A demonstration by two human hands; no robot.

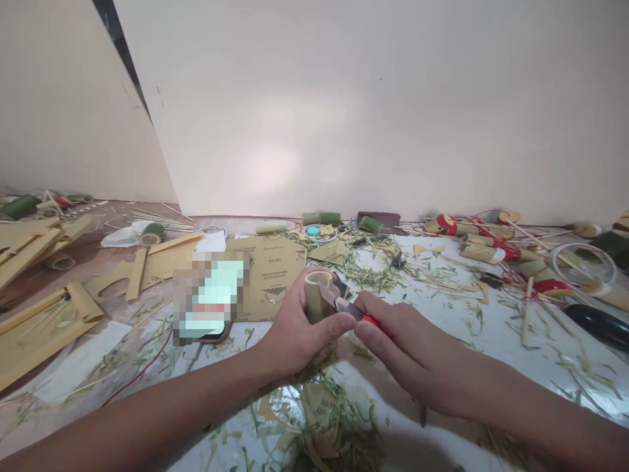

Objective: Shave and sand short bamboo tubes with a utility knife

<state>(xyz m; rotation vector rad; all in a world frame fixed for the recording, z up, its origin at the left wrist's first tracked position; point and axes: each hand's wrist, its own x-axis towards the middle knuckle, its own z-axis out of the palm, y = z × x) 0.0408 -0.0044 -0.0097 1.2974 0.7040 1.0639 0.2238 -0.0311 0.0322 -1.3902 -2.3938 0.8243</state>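
Observation:
My left hand (299,321) is wrapped round a short bamboo tube (314,303), its open end tilted up. In my right hand (400,334) is a knife with a red handle (372,321). The knife's metal blade (328,295) lies against the rim of the tube. My left thumb reaches across to the knife near the base of the blade. A dark object (340,286) shows just behind the tube; I cannot make out what it is. Green and pale shavings (344,419) lie below my hands.
A sheet of brown sandpaper (263,275) lies behind my left hand, with a phone (211,301) beside it. Cut cardboard (78,314) is at the left. Bamboo pieces (371,225), red cord, a tape roll (582,263) and a black object (602,326) lie at the back and right, before a pale wall (383,111).

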